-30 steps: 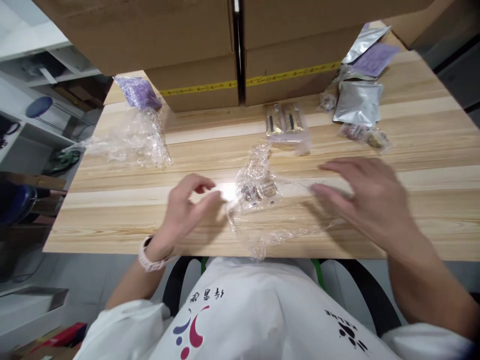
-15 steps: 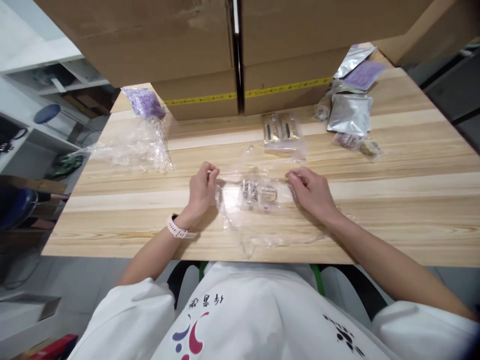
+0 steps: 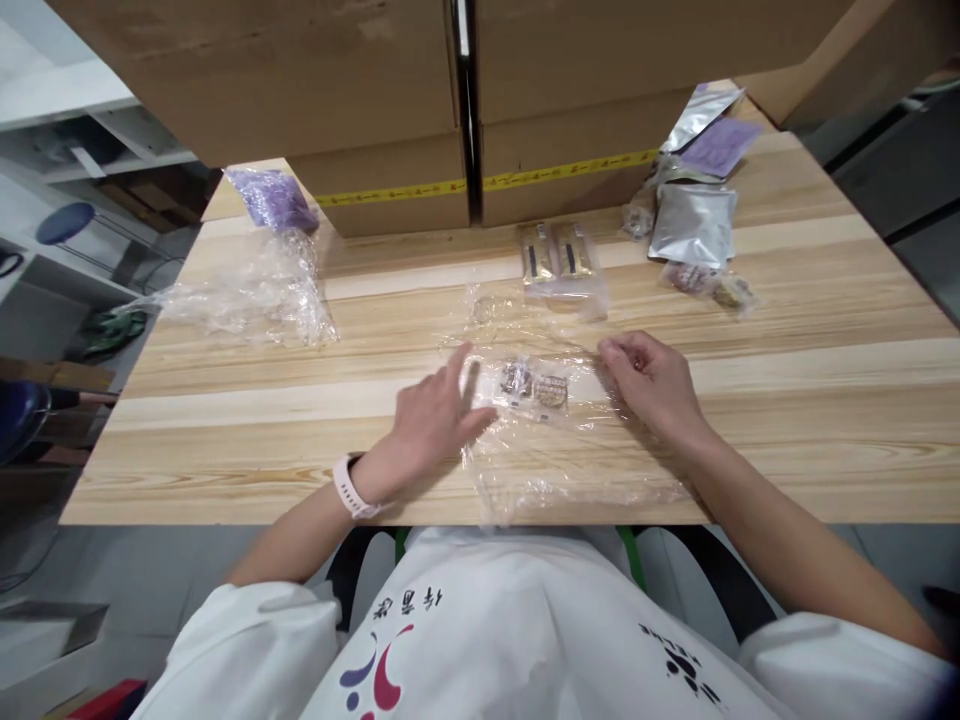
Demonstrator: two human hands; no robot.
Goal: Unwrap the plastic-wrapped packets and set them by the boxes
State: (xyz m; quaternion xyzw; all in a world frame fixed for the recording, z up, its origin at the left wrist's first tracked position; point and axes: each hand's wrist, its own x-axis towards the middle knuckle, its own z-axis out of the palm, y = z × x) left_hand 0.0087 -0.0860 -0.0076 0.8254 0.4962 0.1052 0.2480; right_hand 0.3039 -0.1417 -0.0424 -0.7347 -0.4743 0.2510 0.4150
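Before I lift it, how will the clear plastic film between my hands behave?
The clear plastic film is probably floppy, given its wrinkles and crumpled edge. It looks thin and likely light, since the tabletop shows through. Glossy highlights suggest it could be slippery.

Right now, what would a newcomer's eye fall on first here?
Large cardboard boxes with yellow tape probably come first, at the back of the table. Next comes clear plastic film between the left hand and right hand, with two small packets. Silver pouches lie toward the back right.
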